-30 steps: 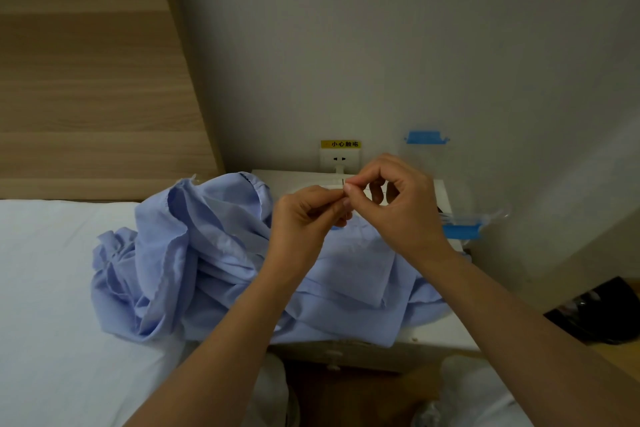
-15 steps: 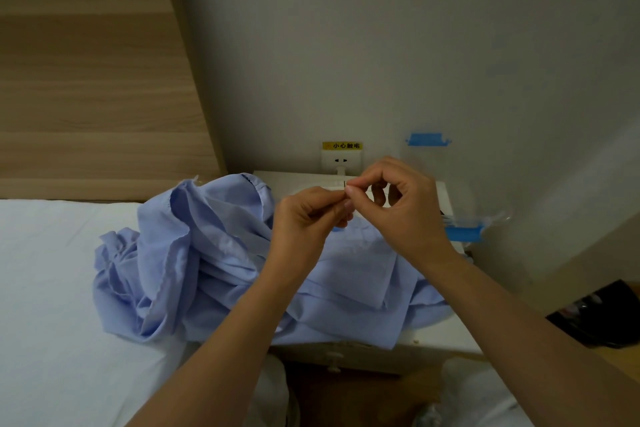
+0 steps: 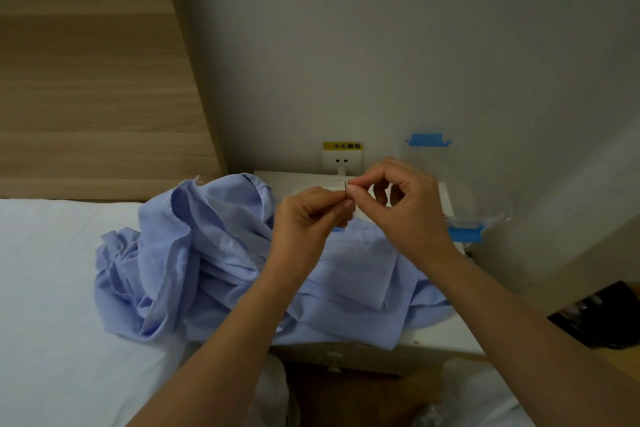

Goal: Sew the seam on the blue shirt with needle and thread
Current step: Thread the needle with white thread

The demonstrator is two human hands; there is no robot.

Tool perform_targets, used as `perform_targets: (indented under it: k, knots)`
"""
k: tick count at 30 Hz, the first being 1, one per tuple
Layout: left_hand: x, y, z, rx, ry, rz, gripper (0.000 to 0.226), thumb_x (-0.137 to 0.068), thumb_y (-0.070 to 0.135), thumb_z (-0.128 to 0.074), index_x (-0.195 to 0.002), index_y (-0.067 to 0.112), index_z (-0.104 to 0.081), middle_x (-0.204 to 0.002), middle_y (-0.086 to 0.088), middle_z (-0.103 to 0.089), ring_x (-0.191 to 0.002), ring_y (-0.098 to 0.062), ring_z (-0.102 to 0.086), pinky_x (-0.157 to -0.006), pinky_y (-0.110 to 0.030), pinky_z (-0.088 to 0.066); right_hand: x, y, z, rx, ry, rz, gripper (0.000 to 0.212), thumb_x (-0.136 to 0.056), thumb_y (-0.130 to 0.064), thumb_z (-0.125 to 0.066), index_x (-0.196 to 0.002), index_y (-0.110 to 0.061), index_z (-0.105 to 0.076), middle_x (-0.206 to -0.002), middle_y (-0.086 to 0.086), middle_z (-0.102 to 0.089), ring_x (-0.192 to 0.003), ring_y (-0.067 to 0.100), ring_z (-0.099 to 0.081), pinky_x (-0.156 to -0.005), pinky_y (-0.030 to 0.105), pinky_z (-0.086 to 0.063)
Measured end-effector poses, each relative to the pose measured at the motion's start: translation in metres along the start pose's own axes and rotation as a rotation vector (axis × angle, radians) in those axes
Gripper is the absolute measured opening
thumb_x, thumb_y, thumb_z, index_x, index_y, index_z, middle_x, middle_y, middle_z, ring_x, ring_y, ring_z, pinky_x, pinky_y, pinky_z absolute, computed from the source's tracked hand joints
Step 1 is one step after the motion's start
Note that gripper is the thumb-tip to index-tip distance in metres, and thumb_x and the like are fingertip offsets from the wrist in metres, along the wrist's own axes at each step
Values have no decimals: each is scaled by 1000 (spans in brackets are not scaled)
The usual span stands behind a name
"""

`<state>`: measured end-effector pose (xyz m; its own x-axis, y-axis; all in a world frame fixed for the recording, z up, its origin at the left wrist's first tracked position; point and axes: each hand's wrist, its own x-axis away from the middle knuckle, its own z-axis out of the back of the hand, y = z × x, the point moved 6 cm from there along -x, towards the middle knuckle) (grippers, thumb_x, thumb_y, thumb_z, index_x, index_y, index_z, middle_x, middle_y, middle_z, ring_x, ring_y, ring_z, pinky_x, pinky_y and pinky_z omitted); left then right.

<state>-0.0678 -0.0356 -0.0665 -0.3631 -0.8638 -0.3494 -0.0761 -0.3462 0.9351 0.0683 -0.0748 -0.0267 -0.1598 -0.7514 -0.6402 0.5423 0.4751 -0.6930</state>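
The crumpled blue shirt (image 3: pixel 194 253) lies partly on the white bed and partly on the small bedside table (image 3: pixel 446 336). Both my hands are raised just above it, fingertips together. My left hand (image 3: pixel 308 218) pinches a thin needle (image 3: pixel 346 188) that stands upright between thumb and forefinger. My right hand (image 3: pixel 405 204) has thumb and forefinger pressed together right at the needle's top; the thread itself is too fine to make out. The other fingers of the right hand are curled.
A white bed (image 3: pixel 45 288) fills the left, a wooden headboard (image 3: pixel 86 62) behind it. On the wall sit a socket (image 3: pixel 342 161) with a yellow label and a clear box with blue clips (image 3: pixel 464 232). A dark object (image 3: pixel 599 319) lies at right.
Hardly anything has changed: both hands stay pinched together above the shirt, with only a slight shift of the fingertips at the needle.
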Motion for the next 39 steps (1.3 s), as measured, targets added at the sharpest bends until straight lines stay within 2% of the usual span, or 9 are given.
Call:
perform_targets:
  k: [8,15,24,29,36,39]
  knots:
    - [0,-3,1,-26,-1,6,16,-88,7,-63,-101,5,-72,-83,-17,-69,-72,-26,-67,-72,-30,-57,0,2,0,3,-10,-9,20,-82,-27,-66,-78,-8,-70,-73,-2,-65,-58,16,-54,-55,17,-40]
    - [-1,-2,1,-26,3,1,15,-88,5,-63,-100,6,-72,-82,-18,-68,-71,-29,-66,-72,-35,-58,0,2,0,7,-15,-21,18,-82,-27,-66,-78,-10,-70,-73,-2,-64,-59,16,-54,-56,17,-39]
    - [0,-1,0,-7,5,2,17,-88,2,-63,-102,5,-71,-82,-19,-68,-71,-27,-66,-70,-28,-57,1,1,0,-11,-25,-29,17,-83,-27,-68,-79,-10,-71,-74,-2,-65,-61,17,-55,-57,15,-39]
    - [0,-1,0,-32,6,-8,16,-88,4,-63,-101,7,-72,-82,-18,-68,-71,-29,-66,-71,-33,-58,0,1,0,-17,-36,-39,14,-83,-23,-70,-81,-10,-72,-75,-2,-66,-63,16,-55,-58,13,-39]
    - [0,0,1,-47,3,-20,17,-88,3,-63,-101,8,-71,-82,-19,-68,-70,-27,-66,-71,-29,-58,1,0,0,-47,-57,-62,8,-83,-20,-72,-83,-12,-73,-77,-4,-67,-65,12,-56,-60,10,-39]
    - [0,-1,1,-61,2,-22,16,-88,4,-63,-101,8,-71,-82,-19,-68,-71,-28,-67,-72,-33,-59,0,1,-1,-50,-64,-67,5,-83,-17,-72,-84,-12,-73,-77,-5,-68,-65,12,-56,-60,10,-39]
